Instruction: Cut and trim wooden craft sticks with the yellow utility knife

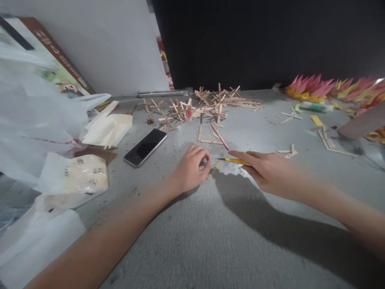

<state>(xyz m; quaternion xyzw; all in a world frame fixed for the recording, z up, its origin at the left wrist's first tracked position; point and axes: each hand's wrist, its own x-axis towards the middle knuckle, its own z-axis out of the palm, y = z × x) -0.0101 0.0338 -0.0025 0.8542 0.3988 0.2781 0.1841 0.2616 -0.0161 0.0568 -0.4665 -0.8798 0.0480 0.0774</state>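
The thumb and forefinger of the left hand (191, 170) curve round into a ring, the other fingers bent behind them; a wooden stick (215, 166) lies at a slant by their tips, and I cannot tell whether they pinch it. The fingers of the right hand (267, 172) are closed on a yellow tool (236, 161), forefinger stretched along the top and thumb beneath, with its thin dark point aimed left, just over the upper end of that stick.

Just beyond the tool's tip, a pink striped rod (219, 135) lies aslant, its near end close to the right forefinger. To its left, two more sticks form a corner (201, 138). Farther back is a heap (221, 104) of loose and crossed sticks.

Left of the left hand lies a dark-screened phone (146, 147), then an open cream carton (120, 124), a clear-wrapped packet (86, 173) and a white plastic bag (45, 104). Right of the right hand are a small group of sticks (291, 152), a bent row of others (329, 146), a yellow strip (315, 120) and a tube (317, 107), with pink and yellow paper spikes (309, 88) behind. All this is on a grey table (180, 249); a black panel (270, 40) stands at the back.
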